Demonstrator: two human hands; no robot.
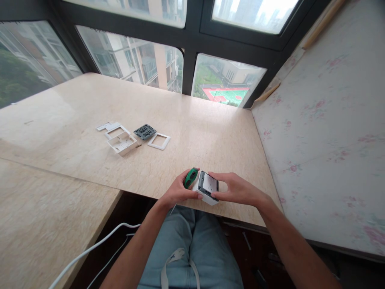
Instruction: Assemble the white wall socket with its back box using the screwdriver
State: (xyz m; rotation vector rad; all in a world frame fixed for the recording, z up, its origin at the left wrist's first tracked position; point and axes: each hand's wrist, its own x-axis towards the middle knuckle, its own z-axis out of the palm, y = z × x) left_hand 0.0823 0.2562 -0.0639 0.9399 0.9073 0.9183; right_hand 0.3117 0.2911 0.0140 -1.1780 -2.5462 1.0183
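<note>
Near the counter's front edge, a wall socket [209,184] with a white face and dark grey frame sits in a white mounting box [207,197], tilted toward me. My left hand [179,188] grips the box's left side with its thumb at the near edge. That same hand also holds a green and black screwdriver [190,178], whose thin shaft points down toward my lap. My right hand [233,188] pinches the socket's right side between thumb and fingers. The undersides of the box and some left fingers are hidden.
Farther left on the counter [204,132] lie a white open box [122,144], white frame pieces [159,141], a dark grey socket plate [144,131] and a small screw [138,145]. White cables [99,243] hang at lower left. A floral wall [325,132] stands at right, windows behind.
</note>
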